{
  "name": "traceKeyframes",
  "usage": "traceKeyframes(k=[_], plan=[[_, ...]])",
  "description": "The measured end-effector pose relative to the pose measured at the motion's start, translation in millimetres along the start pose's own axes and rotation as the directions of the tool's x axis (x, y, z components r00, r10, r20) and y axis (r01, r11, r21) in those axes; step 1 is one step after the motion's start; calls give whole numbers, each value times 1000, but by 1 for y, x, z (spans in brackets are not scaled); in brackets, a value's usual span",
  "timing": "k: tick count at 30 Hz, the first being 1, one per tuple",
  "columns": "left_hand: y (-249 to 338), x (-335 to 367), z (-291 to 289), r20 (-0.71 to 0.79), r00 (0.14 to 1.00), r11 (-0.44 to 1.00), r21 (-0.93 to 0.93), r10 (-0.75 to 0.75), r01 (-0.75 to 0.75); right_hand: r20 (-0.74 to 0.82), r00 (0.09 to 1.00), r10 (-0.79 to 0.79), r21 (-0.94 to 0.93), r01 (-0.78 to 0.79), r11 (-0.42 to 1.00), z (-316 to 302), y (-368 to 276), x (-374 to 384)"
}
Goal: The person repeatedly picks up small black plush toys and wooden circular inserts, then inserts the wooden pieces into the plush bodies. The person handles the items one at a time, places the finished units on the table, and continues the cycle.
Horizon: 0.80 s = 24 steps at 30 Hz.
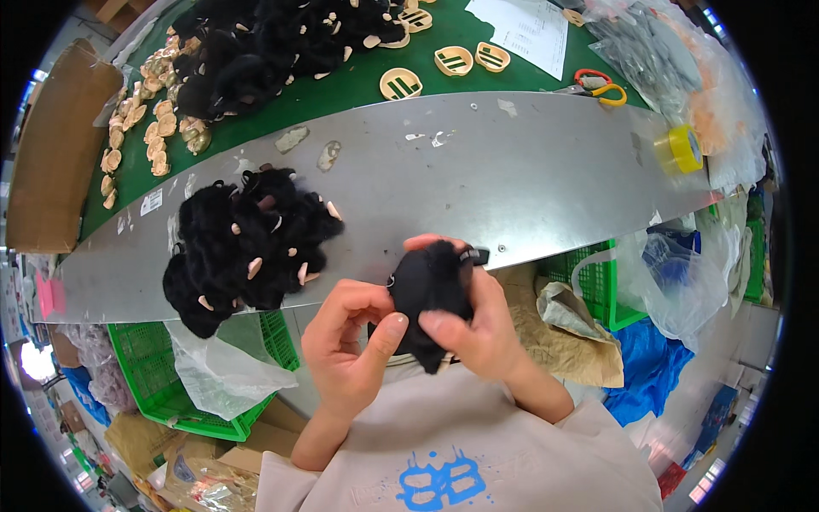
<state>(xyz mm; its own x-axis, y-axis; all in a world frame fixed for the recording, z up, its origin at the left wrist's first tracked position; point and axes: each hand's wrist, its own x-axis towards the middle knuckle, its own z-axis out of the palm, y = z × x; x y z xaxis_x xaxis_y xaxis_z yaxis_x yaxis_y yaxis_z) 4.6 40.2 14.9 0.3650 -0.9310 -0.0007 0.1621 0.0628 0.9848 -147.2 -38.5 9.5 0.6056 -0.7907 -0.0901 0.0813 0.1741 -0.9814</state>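
A small black plush toy piece [431,294] is held in front of my chest, just off the near edge of the metal worktop. My right hand [482,333] grips it from the right, thumb pressed on its front and fingers around its far side. At its left edge, my left hand [354,333] is closed, fingers curled and thumb close to the plush. A short black strap or tab [478,255] sticks out at its upper right. To the left on the metal lies a pile of similar black plush pieces [256,243] with small pinkish parts.
Beyond the metal worktop [512,183], a green surface [316,94] carries more black plush [256,60], pale molded pieces [401,84], a paper sheet [529,34] and scissors [597,88]. Yellow tape [684,149] sits right. Green crates [145,367] with plastic bags stand below.
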Motion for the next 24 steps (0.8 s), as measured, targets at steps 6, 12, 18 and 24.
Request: traceKeyframes(k=[6, 12, 18, 24], plan=[[-3, 3, -1, 47, 999, 986, 162, 27, -34, 24, 999, 36, 190, -40, 981, 4, 1, 0], [-1, 5, 1, 17, 996, 979, 185, 82, -84, 110, 991, 75, 240, -100, 966, 7, 1, 1], [3, 6, 1, 142, 973, 915, 337, 182, -220, 188, 976, 111, 267, -160, 950, 3, 3, -2], [5, 7, 6, 194, 960, 863, 429, 201, -267, 199, 975, 101, 220, -145, 965, 2, 5, -4]])
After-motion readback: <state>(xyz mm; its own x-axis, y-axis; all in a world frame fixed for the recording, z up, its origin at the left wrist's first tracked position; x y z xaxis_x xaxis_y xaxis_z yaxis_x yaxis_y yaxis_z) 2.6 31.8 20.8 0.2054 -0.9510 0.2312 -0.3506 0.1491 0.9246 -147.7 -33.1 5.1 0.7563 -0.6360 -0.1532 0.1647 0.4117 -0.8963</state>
